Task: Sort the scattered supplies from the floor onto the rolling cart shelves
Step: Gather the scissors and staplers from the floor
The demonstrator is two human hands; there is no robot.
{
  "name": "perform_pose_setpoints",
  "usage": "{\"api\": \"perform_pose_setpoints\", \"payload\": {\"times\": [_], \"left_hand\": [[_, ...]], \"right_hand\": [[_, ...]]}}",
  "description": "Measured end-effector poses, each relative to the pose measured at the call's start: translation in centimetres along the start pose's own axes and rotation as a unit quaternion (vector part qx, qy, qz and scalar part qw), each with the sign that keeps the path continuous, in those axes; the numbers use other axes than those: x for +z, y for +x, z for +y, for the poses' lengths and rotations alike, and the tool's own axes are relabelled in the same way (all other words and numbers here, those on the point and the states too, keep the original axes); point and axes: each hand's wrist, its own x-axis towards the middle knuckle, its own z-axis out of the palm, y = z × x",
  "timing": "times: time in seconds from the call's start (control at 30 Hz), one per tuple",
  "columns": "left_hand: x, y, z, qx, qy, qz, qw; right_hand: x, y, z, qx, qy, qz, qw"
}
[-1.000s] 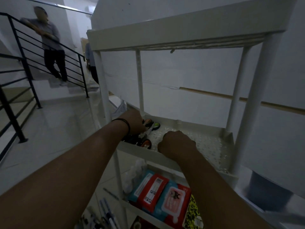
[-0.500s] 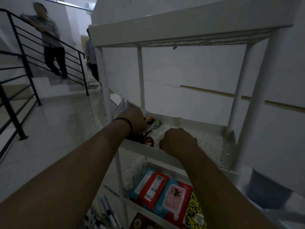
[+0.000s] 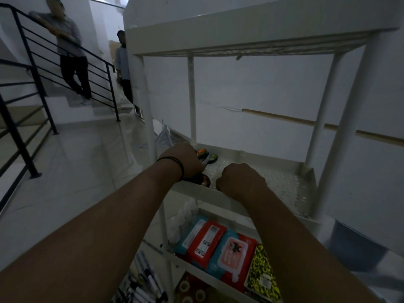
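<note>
White rolling cart fills my view, seen from low and close; its top tray sits above eye line, and a perforated middle shelf is right ahead. Behind it, a pale wall. To my left, pale tiled floor and a black stair railing; two people stand by the stairs, one leaning on the rail, one partly hidden by the cart post.

Both my forearms reach forward over the front rim of the middle shelf. Left hand, with a dark band at the wrist, is curled over a cluster of scissors lying at the shelf's left end: orange, green and dark handle loops poke out past the knuckles. Fingers are hidden under the hand, so I cannot tell whether it really grips them. Right hand is balled in a fist just beside, knuckles up over the shelf's near edge; whether it holds anything I cannot see.

Lower shelf, beneath my arms: red-and-teal wipe packs side by side, a yellow-and-black patterned notebook to their right. On the floor at bottom left, a scatter of markers. Rolls of tape show at the bottom edge, below the wipe packs.
</note>
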Motion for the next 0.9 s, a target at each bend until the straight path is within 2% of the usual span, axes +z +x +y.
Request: {"api": "perform_pose_setpoints", "payload": {"times": [0.1,0.2,0.27,0.37,0.47,0.6,0.67,0.73,0.9], "left_hand": [[-0.4,-0.8,-0.2,0.007,-0.034,0.044,0.998],[-1.5,-2.6,-1.3,0.039,-0.111,0.145,0.982],[-2.2,-4.4,-2.3,0.080,-0.137,0.215,0.964],[-2.4,-8.4,-4.5,0.084,-0.192,0.288,0.935],[-1.1,-12.7,-7.9,0.035,-0.222,0.283,0.932],[3.1,-18.2,-14.2,-0.079,-0.251,0.224,0.938],[5.9,-20.9,-17.7,-0.142,-0.270,0.184,0.934],[8.8,-23.6,-21.1,-0.210,-0.288,0.144,0.923],[17.9,-29.8,-28.3,-0.376,-0.310,0.056,0.872]], "right_hand": [[-0.1,0.0,0.2,-0.006,0.012,0.005,1.000],[-0.1,-0.2,0.4,-0.039,0.025,0.056,0.997],[-0.1,-0.5,0.6,-0.088,-0.038,0.144,0.985],[-0.6,-1.7,0.3,-0.162,-0.144,0.291,0.932],[-0.8,-3.4,-1.0,-0.203,-0.170,0.341,0.902],[1.9,-7.1,-3.5,-0.270,-0.081,0.376,0.883],[5.1,-9.1,-5.0,-0.307,-0.020,0.359,0.881],[9.3,-10.6,-6.6,-0.334,0.018,0.304,0.892],[22.0,-13.3,-9.4,-0.359,0.036,0.090,0.928]]}}
